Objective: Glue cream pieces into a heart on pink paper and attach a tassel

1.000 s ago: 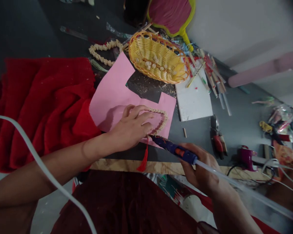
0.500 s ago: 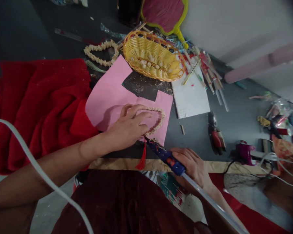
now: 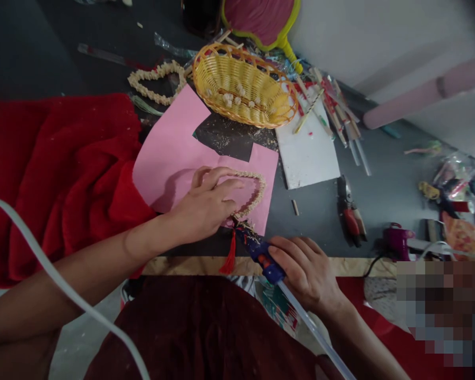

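My left hand (image 3: 209,206) rests over the pink sheet (image 3: 170,142), its curled fingers holding the left side of a beige beaded loop (image 3: 257,198). A red tassel (image 3: 229,253) hangs below the loop, over the table's near edge. My right hand (image 3: 306,269) grips a blue hot glue gun (image 3: 263,253), and a long clear glue stick (image 3: 316,332) runs out of its back end. The gun's nozzle points at the loop's lower end beside the tassel, close to my left fingertips; whether it touches is hard to see.
Beyond the sheet stands a yellow wicker basket (image 3: 241,105) with small beige pieces, beside a larger beige loop (image 3: 158,84). Red cloth (image 3: 63,174) lies left. Pliers (image 3: 351,214), a white board (image 3: 309,153) and several sticks (image 3: 340,111) lie right. A white cable (image 3: 63,282) crosses the lower left.
My right hand and the glue gun have shifted slightly left and up. My left hand keeps its hold on the loop; the whole view has drifted a little.
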Demonstrator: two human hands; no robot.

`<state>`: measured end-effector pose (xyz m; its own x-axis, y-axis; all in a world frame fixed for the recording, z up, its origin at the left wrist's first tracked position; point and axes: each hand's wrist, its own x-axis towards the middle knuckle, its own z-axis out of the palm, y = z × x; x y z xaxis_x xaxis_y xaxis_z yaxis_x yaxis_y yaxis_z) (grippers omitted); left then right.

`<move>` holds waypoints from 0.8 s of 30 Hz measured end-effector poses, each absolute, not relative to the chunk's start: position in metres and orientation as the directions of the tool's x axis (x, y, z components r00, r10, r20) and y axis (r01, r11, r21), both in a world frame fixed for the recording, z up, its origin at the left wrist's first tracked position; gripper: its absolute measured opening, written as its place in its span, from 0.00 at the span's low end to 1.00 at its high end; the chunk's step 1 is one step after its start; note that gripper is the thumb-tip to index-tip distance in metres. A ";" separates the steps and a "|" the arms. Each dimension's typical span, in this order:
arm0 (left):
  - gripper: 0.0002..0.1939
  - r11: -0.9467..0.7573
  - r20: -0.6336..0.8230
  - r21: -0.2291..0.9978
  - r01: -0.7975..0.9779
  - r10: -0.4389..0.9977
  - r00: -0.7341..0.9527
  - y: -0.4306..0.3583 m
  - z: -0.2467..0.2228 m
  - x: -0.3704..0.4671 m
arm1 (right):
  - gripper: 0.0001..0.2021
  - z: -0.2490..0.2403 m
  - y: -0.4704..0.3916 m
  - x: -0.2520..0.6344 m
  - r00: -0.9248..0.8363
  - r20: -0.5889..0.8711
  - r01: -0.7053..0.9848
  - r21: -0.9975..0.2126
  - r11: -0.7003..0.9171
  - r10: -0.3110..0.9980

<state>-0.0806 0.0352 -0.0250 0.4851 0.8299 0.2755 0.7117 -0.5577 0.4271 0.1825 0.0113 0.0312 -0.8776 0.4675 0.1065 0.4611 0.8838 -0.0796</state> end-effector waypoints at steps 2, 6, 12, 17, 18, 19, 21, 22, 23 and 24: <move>0.05 -0.560 0.278 0.423 0.713 0.829 0.486 0.035 -0.025 -0.081 | 0.13 0.032 0.012 0.182 -0.884 0.105 0.449 -0.076 0.890 0.455; 0.06 -0.569 0.292 0.420 0.707 0.823 0.488 0.035 -0.025 -0.081 | 0.12 0.036 0.014 0.179 -0.894 0.091 0.433 -0.072 0.899 0.438; 0.06 -0.568 0.306 0.421 0.708 0.823 0.478 0.034 -0.025 -0.080 | 0.15 0.036 0.014 0.183 -0.889 0.106 0.440 -0.075 0.895 0.446; 0.09 -0.559 0.308 0.404 0.724 0.828 0.468 0.035 -0.025 -0.080 | 0.15 0.035 0.017 0.183 -0.885 0.068 0.455 -0.086 0.886 0.461; 0.09 -0.555 0.307 0.406 0.726 0.831 0.464 0.035 -0.025 -0.080 | 0.15 0.035 0.018 0.183 -0.883 0.066 0.458 -0.088 0.885 0.464; 0.10 -0.551 0.305 0.409 0.728 0.834 0.460 0.035 -0.025 -0.080 | 0.14 0.035 0.019 0.183 -0.881 0.065 0.463 -0.092 0.882 0.469; 0.11 -0.542 0.305 0.417 0.730 0.840 0.449 0.035 -0.025 -0.080 | 0.14 0.034 0.020 0.183 -0.867 0.071 0.482 -0.124 0.867 0.492; 0.12 -0.539 0.304 0.420 0.730 0.841 0.447 0.035 -0.025 -0.080 | 0.15 0.033 0.020 0.183 -0.855 0.088 0.495 -0.156 0.855 0.511; 0.12 -0.538 0.304 0.423 0.729 0.842 0.445 0.034 -0.025 -0.080 | 0.16 0.032 0.020 0.184 -0.834 0.108 0.516 -0.195 0.834 0.541; 0.12 -0.537 0.301 0.424 0.730 0.843 0.445 0.034 -0.025 -0.080 | 0.17 0.030 0.019 0.185 -0.801 0.128 0.549 -0.234 0.802 0.585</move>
<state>-0.0802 0.0342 -0.0251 0.4450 0.8433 0.3014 0.7296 -0.5366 0.4241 0.1855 0.0190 0.0297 -0.8007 0.5853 0.1278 0.5492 0.8024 -0.2337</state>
